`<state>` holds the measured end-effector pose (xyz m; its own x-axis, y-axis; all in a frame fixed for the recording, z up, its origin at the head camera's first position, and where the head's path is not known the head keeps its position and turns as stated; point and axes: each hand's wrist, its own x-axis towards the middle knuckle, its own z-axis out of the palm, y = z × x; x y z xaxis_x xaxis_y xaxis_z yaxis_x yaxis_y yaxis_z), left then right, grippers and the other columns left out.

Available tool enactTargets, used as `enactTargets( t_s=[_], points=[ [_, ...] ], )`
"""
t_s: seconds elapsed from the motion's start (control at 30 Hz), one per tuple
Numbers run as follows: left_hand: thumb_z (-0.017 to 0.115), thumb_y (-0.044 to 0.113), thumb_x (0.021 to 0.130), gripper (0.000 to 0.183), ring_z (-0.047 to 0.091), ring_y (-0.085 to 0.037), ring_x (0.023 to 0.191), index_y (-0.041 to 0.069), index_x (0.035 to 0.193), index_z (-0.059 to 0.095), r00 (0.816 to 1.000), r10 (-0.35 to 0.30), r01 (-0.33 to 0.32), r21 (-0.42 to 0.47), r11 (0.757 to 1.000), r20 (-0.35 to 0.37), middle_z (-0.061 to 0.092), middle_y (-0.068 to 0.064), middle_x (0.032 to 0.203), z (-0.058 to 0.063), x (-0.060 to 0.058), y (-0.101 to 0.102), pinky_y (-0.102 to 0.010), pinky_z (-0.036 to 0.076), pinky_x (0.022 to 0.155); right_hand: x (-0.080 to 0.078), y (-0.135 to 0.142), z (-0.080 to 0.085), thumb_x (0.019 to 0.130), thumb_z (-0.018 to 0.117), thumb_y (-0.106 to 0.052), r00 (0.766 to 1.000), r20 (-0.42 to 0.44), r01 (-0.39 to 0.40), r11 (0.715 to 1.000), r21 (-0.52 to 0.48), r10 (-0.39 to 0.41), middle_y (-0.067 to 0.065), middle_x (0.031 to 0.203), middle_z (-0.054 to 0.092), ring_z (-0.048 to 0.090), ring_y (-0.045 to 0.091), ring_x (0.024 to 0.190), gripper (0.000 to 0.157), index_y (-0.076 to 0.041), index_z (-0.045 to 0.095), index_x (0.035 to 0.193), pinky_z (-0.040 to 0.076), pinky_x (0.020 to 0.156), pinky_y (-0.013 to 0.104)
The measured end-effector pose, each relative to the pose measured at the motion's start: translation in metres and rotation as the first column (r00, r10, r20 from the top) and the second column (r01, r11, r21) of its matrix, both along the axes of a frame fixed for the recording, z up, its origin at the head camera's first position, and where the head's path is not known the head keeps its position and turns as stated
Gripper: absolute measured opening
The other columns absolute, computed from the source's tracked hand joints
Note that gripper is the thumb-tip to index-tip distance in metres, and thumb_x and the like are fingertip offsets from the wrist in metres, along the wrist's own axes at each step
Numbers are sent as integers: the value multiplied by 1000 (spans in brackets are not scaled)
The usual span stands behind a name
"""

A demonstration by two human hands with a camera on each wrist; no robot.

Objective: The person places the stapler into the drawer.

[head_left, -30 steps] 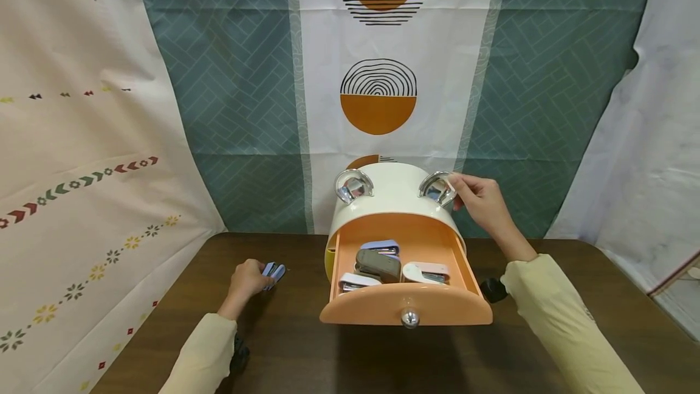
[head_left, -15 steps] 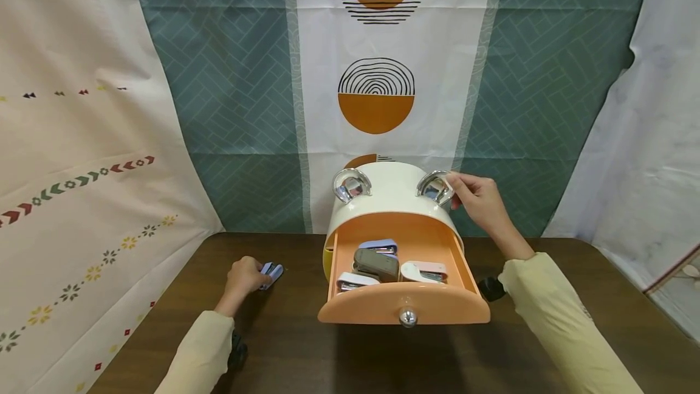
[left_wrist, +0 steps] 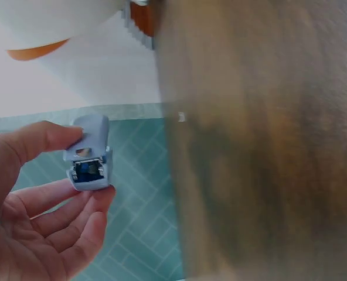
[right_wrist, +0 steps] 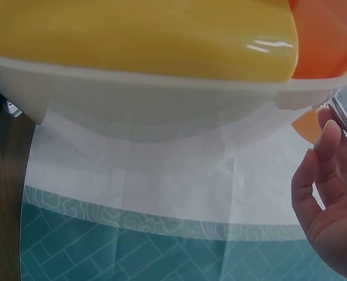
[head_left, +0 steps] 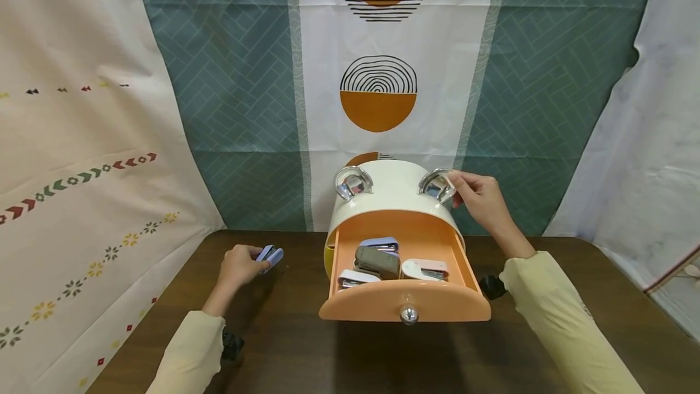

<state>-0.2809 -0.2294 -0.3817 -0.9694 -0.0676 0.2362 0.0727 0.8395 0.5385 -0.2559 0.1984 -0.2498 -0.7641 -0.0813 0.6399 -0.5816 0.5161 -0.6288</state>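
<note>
My left hand (head_left: 239, 267) pinches a light blue stapler (head_left: 270, 258) between thumb and fingers, left of the drawer box. In the left wrist view the stapler (left_wrist: 91, 137) appears held off the wooden table. My right hand (head_left: 485, 200) holds the silver ear-shaped piece (head_left: 436, 186) on the right top of a white rounded box (head_left: 392, 190). The box's orange drawer (head_left: 377, 309) is pulled out. Inside lie a blue stapler (head_left: 381, 244), a grey-green one (head_left: 378, 261), a white one (head_left: 358, 278) and a white-and-pink one (head_left: 423, 270).
A round silver knob (head_left: 408, 314) sticks out from the drawer front. Another silver ear (head_left: 352, 183) sits at the box's top left. Patterned cloth (head_left: 240, 102) hangs behind the brown table (head_left: 295, 345). Yellow (right_wrist: 150, 41) shows on the box in the right wrist view.
My left hand has lifted the light blue stapler from the table, rising a little and shifting slightly left. My right hand stays on the silver ear; the drawer and its staplers look unchanged.
</note>
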Motion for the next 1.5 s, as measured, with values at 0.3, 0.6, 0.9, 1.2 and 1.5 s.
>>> enactTargets(
  t_s=[0.3, 0.6, 0.9, 1.2, 1.5],
  points=[
    [69, 17, 76, 39, 62, -26, 75, -7, 106, 64, 990, -33, 46, 90, 995, -137, 66, -22, 91, 28, 10, 2, -33, 48, 61, 1, 0, 1, 93, 50, -6, 1000, 4, -2, 1000, -4, 2, 21, 57, 53, 47, 1, 50, 24, 13, 63, 100, 41, 55, 14],
    [70, 16, 77, 40, 64, -27, 77, -4, 111, 63, 973, -68, 99, 133, 986, -222, 66, -21, 94, 58, 26, 15, -26, 47, 59, 2, 0, 2, 92, 51, -6, 1000, -3, 5, 1000, -5, -5, 23, 58, 53, 46, 1, 49, 24, 13, 63, 99, 40, 52, 19],
    [72, 15, 77, 40, 65, -26, 79, -3, 112, 63, 945, -135, 202, 205, 958, -298, 66, -21, 98, 83, 41, 32, -14, 47, 62, 2, 0, 2, 93, 50, -7, 1000, 5, 6, 1000, -6, -6, 21, 58, 53, 47, 4, 50, 24, 13, 63, 99, 40, 53, 16],
    [73, 11, 76, 39, 64, -25, 84, 1, 113, 64, 906, -202, 296, 215, 931, -372, 66, -17, 101, 107, 63, 58, -22, 49, 66, 1, 0, 0, 93, 50, -6, 1000, 0, -2, 1000, -6, 2, 21, 56, 53, 46, 2, 50, 24, 12, 63, 99, 41, 54, 17],
    [74, 9, 73, 39, 62, -19, 84, 4, 111, 65, 846, -288, 411, 204, 889, -450, 67, -11, 101, 121, 78, 87, -38, 50, 74, 2, 0, 0, 93, 50, -7, 1000, -4, 3, 1000, -3, -3, 22, 57, 53, 46, 3, 50, 24, 12, 64, 97, 39, 52, 18]
  ],
)
